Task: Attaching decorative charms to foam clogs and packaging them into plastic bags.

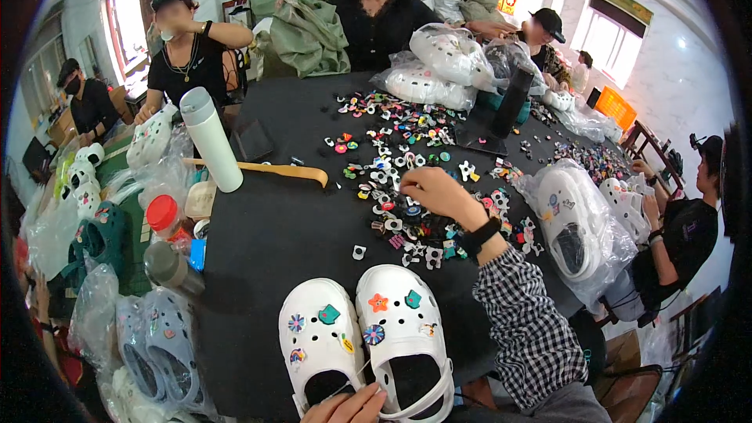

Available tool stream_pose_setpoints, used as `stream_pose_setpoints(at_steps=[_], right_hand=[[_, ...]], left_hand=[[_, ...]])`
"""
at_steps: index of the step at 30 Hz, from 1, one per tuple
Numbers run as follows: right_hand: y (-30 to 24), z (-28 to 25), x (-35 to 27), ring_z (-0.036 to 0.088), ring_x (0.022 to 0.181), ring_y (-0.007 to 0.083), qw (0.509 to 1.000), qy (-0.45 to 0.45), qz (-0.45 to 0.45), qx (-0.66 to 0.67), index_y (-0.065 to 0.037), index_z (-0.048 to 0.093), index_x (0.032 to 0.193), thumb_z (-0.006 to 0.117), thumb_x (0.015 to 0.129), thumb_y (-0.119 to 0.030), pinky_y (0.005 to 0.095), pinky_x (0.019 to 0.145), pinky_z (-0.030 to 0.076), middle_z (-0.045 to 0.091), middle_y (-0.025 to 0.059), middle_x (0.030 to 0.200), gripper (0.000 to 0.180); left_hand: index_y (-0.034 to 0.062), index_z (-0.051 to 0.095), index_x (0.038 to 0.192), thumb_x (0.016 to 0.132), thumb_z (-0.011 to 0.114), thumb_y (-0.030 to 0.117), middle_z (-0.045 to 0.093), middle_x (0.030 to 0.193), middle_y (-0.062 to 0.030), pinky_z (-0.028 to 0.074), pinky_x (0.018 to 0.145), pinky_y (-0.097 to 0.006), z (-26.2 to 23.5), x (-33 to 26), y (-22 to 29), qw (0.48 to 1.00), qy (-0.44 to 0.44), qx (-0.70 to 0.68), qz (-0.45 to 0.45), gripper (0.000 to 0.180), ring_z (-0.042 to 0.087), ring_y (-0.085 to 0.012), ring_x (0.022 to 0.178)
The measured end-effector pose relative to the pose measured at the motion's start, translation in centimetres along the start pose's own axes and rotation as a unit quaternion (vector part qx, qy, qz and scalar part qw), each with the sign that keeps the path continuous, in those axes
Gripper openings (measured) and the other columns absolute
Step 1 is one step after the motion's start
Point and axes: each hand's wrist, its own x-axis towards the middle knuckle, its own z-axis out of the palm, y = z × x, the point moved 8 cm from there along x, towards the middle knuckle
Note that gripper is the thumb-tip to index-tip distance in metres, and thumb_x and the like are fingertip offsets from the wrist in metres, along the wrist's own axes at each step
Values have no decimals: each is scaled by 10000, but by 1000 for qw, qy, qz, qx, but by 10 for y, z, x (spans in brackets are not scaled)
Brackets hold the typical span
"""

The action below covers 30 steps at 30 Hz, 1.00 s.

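Two white clogs (403, 305) lie side by side in front of me, toes pointing away, with charms on their uppers: an orange starfish, teal pieces and round striped ones. My left hand (348, 407) is closed on the clogs' inner edges near the heel openings, the fingertips against the right clog. A thin pale strand shows beside those fingers. Over a scattered heap of small colourful shoe charms (399, 223) is my right hand (440, 192), its fingers curled down and pinched together. Whatever is between those fingertips is hidden.
A pale green bottle (211, 141) and a wooden back scratcher (274, 170) are on the black table, left. Bagged white clogs (568, 223) lie at right, more at the back. Bagged grey clogs (160, 345), a red-lidded jar (162, 214) and several people surround the table.
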Motion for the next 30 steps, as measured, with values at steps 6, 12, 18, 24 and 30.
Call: stream_pose_setpoints(at_steps=[6,12,18,24,30], right_hand=[[-5,44,20,672,824,347,991,-60,46,-115,-48,650,863,702,781,-299,450,725,543,677,170,839,268],[9,53,12,645,803,335,996,7,59,-67,-54,602,849,718,769,-209,431,693,512,656,133,809,209],[9,59,-2,654,809,344,996,11,61,-71,-68,622,906,649,795,-212,449,695,517,666,155,829,184],[-6,55,-2,639,865,319,999,-13,25,-47,-119,647,939,634,798,-203,438,726,518,642,112,863,164],[-7,37,-7,615,894,310,999,29,19,8,-74,655,866,655,789,-184,413,775,511,636,125,864,134]], left_hand=[[62,664,1174,776,720,146,674,1135,-89,503,797,-368,-1,-1,0,1000,6,-4,1,411,627,-277,922],[60,666,1165,779,710,142,675,1130,-95,509,786,-373,-4,1,3,1000,17,-11,8,398,632,-285,916],[53,671,1147,787,704,155,681,1113,-94,512,782,-371,2,-5,6,1000,5,15,4,376,641,-282,918],[47,668,1141,794,698,150,680,1107,-97,517,752,-366,4,-5,6,999,5,32,7,363,646,-285,900],[46,666,1142,801,695,154,681,1098,-98,517,749,-366,5,0,8,999,-1,47,5,358,647,-290,895]])
